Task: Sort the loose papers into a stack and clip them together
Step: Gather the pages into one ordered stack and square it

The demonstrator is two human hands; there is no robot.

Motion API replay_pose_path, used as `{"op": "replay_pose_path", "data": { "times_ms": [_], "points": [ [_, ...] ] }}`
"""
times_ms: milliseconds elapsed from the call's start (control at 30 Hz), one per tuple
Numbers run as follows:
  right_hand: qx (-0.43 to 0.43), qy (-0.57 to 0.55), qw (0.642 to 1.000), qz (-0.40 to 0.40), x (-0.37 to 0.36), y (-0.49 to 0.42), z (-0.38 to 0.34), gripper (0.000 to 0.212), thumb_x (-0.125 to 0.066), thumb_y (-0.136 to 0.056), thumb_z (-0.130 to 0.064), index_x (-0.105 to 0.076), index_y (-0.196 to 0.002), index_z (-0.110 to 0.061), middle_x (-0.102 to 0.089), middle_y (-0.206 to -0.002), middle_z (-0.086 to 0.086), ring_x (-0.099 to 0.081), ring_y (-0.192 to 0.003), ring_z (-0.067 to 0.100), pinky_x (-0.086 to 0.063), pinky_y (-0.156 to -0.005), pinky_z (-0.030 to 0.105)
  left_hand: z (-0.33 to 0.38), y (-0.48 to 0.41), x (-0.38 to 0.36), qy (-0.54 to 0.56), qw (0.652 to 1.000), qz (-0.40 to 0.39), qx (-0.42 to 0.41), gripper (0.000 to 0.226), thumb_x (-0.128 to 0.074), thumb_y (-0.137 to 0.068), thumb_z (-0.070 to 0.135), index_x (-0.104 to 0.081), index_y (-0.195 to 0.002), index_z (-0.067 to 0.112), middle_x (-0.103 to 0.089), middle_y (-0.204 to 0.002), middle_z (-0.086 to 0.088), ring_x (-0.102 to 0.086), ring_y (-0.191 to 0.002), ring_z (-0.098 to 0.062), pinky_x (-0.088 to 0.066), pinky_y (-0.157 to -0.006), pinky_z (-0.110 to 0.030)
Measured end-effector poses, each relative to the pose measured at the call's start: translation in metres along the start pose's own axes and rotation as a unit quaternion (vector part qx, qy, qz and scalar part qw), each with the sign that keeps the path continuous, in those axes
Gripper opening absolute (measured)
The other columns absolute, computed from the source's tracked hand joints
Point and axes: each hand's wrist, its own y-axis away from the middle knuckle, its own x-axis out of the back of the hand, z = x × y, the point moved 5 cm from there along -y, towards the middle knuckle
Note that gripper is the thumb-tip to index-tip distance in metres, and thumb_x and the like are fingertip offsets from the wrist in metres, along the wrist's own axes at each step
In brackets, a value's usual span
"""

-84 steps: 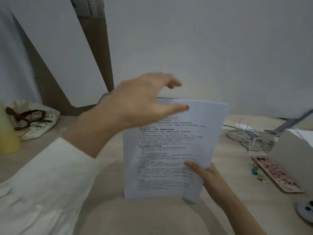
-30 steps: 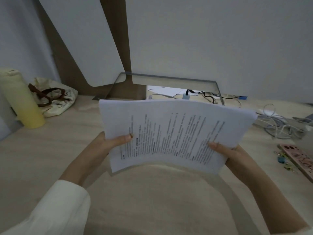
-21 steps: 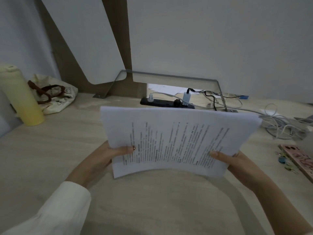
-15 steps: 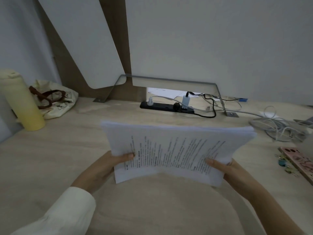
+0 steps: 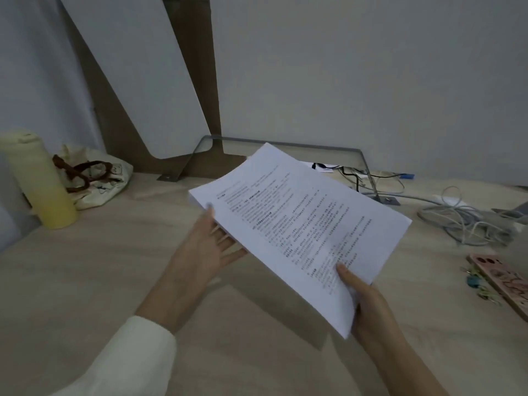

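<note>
My right hand (image 5: 368, 304) pinches the squared stack of papers (image 5: 300, 227) above the desk (image 5: 114, 281), my open left hand (image 5: 205, 252) steadying its edge; clipping remains, the clips (image 5: 474, 282) untouched.

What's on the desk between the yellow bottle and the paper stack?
In the head view, only the cloth bag beside the yellow bottle; from there to the paper stack the desk is bare.
</note>
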Motion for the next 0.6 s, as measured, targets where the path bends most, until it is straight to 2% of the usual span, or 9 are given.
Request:
{"op": "replay_pose_path", "data": {
  "times_ms": [67, 100, 133, 200, 267, 333, 433, 500, 600],
  "points": [
    [-0.003, -0.016, 1.0, -0.006, -0.01, 0.001, 0.012, 0.028, -0.052, -0.089, -0.014, -0.06, -0.116, -0.02, -0.072, -0.113, 0.001, -0.069, -0.1, 0.02, -0.058, -0.082, 0.038, -0.014, -0.002, -0.018, -0.127, 0.989, 0.064, -0.047, 0.036, -0.047, -0.093, 0.035, -0.049, -0.127, 0.025, -0.065, -0.117, 0.003, -0.064, -0.102, -0.013, -0.058, -0.072, -0.028],
    [-0.005, -0.016, 1.0, -0.012, -0.014, 0.001, 0.017, 0.028, -0.052, -0.09, -0.013, -0.06, -0.115, -0.02, -0.072, -0.111, 0.0, -0.07, -0.099, 0.019, -0.058, -0.081, 0.037, -0.02, -0.002, -0.024, -0.16, 0.979, 0.103, -0.075, 0.034, -0.046, -0.095, 0.031, -0.047, -0.128, 0.025, -0.064, -0.117, 0.007, -0.062, -0.103, -0.011, -0.055, -0.079, -0.028],
    [-0.008, -0.013, 1.0, -0.017, -0.017, 0.002, 0.02, 0.029, -0.053, -0.089, -0.011, -0.06, -0.115, -0.02, -0.073, -0.11, 0.0, -0.07, -0.097, 0.019, -0.059, -0.079, 0.035, -0.023, -0.001, -0.026, -0.164, 0.97, 0.143, -0.109, 0.034, -0.046, -0.095, 0.027, -0.045, -0.129, 0.024, -0.061, -0.117, 0.009, -0.06, -0.105, -0.011, -0.05, -0.085, -0.028],
    [-0.013, 0.0, 1.0, -0.026, -0.017, 0.004, 0.02, 0.039, -0.057, -0.083, -0.005, -0.057, -0.119, -0.018, -0.072, -0.112, 0.002, -0.07, -0.099, 0.02, -0.06, -0.078, 0.034, -0.017, 0.0, -0.025, -0.14, 0.959, 0.193, -0.155, 0.029, -0.045, -0.096, 0.019, -0.047, -0.125, 0.021, -0.06, -0.113, 0.009, -0.057, -0.108, -0.013, -0.044, -0.088, -0.028],
    [-0.011, 0.01, 0.999, -0.039, -0.011, 0.005, 0.009, 0.048, -0.057, -0.077, -0.003, -0.054, -0.123, -0.016, -0.069, -0.117, 0.005, -0.068, -0.103, 0.022, -0.059, -0.08, 0.035, -0.007, -0.002, -0.022, -0.135, 0.957, 0.184, -0.177, 0.03, -0.048, -0.095, 0.017, -0.051, -0.124, 0.02, -0.063, -0.114, 0.006, -0.059, -0.11, -0.016, -0.047, -0.091, -0.033],
    [-0.006, 0.023, 0.999, -0.048, 0.0, 0.004, -0.01, 0.049, -0.054, -0.077, -0.003, -0.054, -0.125, -0.013, -0.067, -0.121, 0.008, -0.065, -0.108, 0.025, -0.058, -0.083, 0.036, 0.003, -0.003, -0.016, -0.157, 0.958, 0.151, -0.187, 0.034, -0.05, -0.094, 0.017, -0.051, -0.128, 0.019, -0.064, -0.12, 0.003, -0.06, -0.111, -0.017, -0.048, -0.096, -0.039],
    [-0.002, 0.088, 0.993, -0.074, 0.01, 0.001, -0.038, 0.048, -0.054, -0.08, -0.008, -0.056, -0.125, -0.023, -0.068, -0.12, 0.005, -0.065, -0.108, 0.026, -0.056, -0.082, 0.038, 0.016, -0.002, -0.01, -0.194, 0.955, 0.1, -0.201, 0.036, -0.051, -0.094, 0.016, -0.049, -0.13, 0.017, -0.063, -0.123, -0.001, -0.061, -0.112, -0.02, -0.049, -0.096, -0.042],
    [0.002, 0.162, 0.981, -0.107, 0.006, 0.0, -0.052, 0.048, -0.058, -0.08, -0.01, -0.056, -0.124, -0.031, -0.07, -0.117, 0.002, -0.067, -0.104, 0.027, -0.057, -0.079, 0.038, 0.022, 0.001, -0.012, -0.216, 0.949, 0.073, -0.217, 0.035, -0.05, -0.094, 0.015, -0.05, -0.129, 0.017, -0.064, -0.121, -0.001, -0.063, -0.109, -0.019, -0.051, -0.093, -0.039],
    [0.035, 0.238, 0.963, -0.124, -0.009, -0.004, -0.067, 0.044, -0.054, -0.082, -0.008, -0.058, -0.122, -0.026, -0.071, -0.115, 0.002, -0.068, -0.102, 0.024, -0.059, -0.079, 0.034, 0.022, 0.01, -0.023, -0.263, 0.931, 0.036, -0.251, 0.032, -0.047, -0.095, 0.011, -0.05, -0.125, 0.018, -0.066, -0.113, 0.007, -0.065, -0.101, -0.006, -0.053, -0.082, -0.02]
  ]
}}
